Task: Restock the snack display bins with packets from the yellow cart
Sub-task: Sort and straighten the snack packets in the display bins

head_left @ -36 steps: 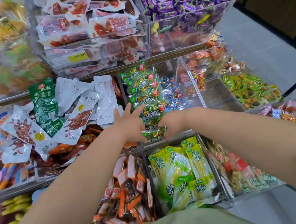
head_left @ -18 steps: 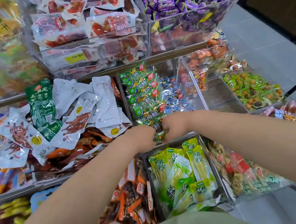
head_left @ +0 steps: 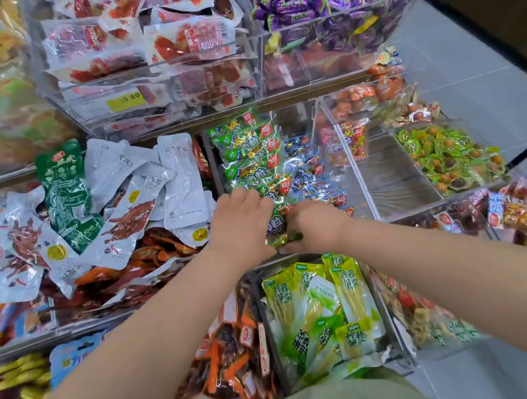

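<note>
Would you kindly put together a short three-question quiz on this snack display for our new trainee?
1. True or false: the left hand and right hand are working in the purple sweets' bin.
2. Multiple choice: the yellow price label is on the bin holding A) red-and-white packets, B) purple sweets, C) yellow-green packets.
3. Fill in: the blue packets lie on the person's ___ of the green packets with red badges.
Key: 1 false, they are at the green packets with red badges; 2 A; 3 right.
</note>
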Action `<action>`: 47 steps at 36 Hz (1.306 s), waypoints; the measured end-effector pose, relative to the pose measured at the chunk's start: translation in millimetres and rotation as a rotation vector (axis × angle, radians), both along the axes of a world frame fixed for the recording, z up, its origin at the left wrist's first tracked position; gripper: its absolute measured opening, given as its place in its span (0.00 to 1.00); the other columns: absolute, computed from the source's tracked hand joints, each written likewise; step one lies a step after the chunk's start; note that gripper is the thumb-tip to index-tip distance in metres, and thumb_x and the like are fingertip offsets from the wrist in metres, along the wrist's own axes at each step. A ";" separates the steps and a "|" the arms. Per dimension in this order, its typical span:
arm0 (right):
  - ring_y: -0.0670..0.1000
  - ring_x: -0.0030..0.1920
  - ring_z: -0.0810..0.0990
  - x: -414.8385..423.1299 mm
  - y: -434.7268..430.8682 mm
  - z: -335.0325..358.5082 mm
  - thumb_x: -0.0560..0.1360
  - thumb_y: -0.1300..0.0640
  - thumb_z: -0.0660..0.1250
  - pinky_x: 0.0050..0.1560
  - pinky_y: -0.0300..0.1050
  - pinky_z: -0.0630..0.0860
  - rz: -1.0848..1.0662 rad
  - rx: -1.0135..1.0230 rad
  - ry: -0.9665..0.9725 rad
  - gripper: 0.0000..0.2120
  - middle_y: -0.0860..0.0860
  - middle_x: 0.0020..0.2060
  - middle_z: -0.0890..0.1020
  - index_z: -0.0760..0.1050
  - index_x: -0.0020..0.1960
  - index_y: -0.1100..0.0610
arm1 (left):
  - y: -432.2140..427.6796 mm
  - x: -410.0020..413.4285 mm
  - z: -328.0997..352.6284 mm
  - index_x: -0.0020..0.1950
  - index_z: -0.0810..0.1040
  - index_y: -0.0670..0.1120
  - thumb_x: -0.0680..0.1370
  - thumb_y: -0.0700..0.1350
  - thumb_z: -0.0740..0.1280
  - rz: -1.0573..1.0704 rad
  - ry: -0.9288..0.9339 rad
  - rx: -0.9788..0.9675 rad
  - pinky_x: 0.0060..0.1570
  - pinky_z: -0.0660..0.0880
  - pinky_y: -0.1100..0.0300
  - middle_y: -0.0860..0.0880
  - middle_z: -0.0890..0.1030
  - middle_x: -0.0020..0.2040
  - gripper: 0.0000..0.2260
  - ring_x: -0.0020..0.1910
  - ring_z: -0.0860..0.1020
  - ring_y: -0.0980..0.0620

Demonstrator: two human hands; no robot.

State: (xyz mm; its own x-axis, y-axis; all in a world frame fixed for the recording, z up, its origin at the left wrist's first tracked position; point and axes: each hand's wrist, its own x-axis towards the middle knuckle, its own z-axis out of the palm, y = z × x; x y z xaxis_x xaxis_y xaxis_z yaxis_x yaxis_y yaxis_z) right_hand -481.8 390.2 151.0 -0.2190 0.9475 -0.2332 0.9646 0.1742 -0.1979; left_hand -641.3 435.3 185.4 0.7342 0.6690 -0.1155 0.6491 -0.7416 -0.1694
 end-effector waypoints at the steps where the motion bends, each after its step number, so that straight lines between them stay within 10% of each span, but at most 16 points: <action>1: 0.54 0.49 0.74 2.4 -2.0 1.2 0.71 0.37 0.65 0.46 0.47 0.73 -0.004 -0.028 0.051 0.23 0.54 0.44 0.77 0.80 0.45 0.58 | 0.8 0.1 -0.8 0.70 0.63 0.47 0.67 0.68 0.67 -0.018 0.012 0.017 0.62 0.61 0.49 0.44 0.65 0.67 0.39 0.68 0.61 0.42; 5: 0.54 0.48 0.77 8.2 -9.1 3.9 0.68 0.39 0.70 0.47 0.48 0.75 -0.194 -0.082 0.224 0.22 0.53 0.47 0.79 0.78 0.50 0.58 | 12.1 2.1 -5.1 0.78 0.34 0.48 0.65 0.74 0.65 0.017 0.163 -0.048 0.69 0.31 0.38 0.42 0.33 0.77 0.57 0.75 0.32 0.40; 12: 0.53 0.73 0.55 5.1 -9.0 1.9 0.63 0.42 0.76 0.69 0.48 0.58 -0.527 -0.012 0.582 0.54 0.53 0.73 0.53 0.45 0.75 0.53 | 23.7 4.4 -9.9 0.77 0.32 0.47 0.68 0.73 0.64 0.024 0.192 -0.181 0.73 0.38 0.42 0.40 0.36 0.78 0.56 0.77 0.37 0.41; 15: 0.50 0.76 0.44 1.9 5.0 4.0 0.70 0.42 0.70 0.73 0.53 0.49 -0.606 -0.079 0.839 0.51 0.48 0.76 0.42 0.36 0.76 0.47 | 21.1 2.5 -12.6 0.77 0.32 0.47 0.69 0.72 0.63 0.023 0.226 -0.216 0.74 0.40 0.41 0.40 0.38 0.78 0.54 0.78 0.40 0.41; 23: 0.53 0.75 0.56 15.2 70.6 17.6 0.78 0.41 0.55 0.71 0.56 0.55 -0.970 -0.067 1.156 0.30 0.45 0.76 0.55 0.47 0.76 0.43 | 39.6 7.5 -8.1 0.76 0.29 0.48 0.57 0.81 0.61 0.056 0.158 -0.047 0.60 0.20 0.40 0.38 0.30 0.75 0.64 0.72 0.27 0.36; 34: 0.55 0.71 0.64 -4.1 110.7 14.3 0.78 0.36 0.48 0.68 0.54 0.61 -0.911 -0.199 1.040 0.30 0.52 0.73 0.64 0.60 0.75 0.51 | 51.4 -7.5 -20.7 0.75 0.27 0.53 0.56 0.83 0.57 0.098 0.218 -0.158 0.70 0.36 0.35 0.37 0.35 0.77 0.63 0.77 0.39 0.39; 47: 0.53 0.65 0.70 18.6 103.0 6.5 0.80 0.45 0.55 0.61 0.48 0.64 -0.981 -0.136 1.173 0.22 0.51 0.67 0.70 0.65 0.70 0.54 | 49.8 -1.1 -5.1 0.71 0.23 0.55 0.54 0.84 0.54 0.119 0.321 -0.196 0.66 0.32 0.32 0.38 0.29 0.75 0.62 0.72 0.27 0.37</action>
State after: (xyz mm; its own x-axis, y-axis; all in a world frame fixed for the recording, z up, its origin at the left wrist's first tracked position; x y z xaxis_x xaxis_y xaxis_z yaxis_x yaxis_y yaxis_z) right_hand -463.2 493.2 157.6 0.3430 0.8102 -0.4753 -0.0208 -0.4994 -0.8661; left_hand -642.4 485.0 180.4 0.5584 0.6902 -0.4603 0.6697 -0.7025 -0.2408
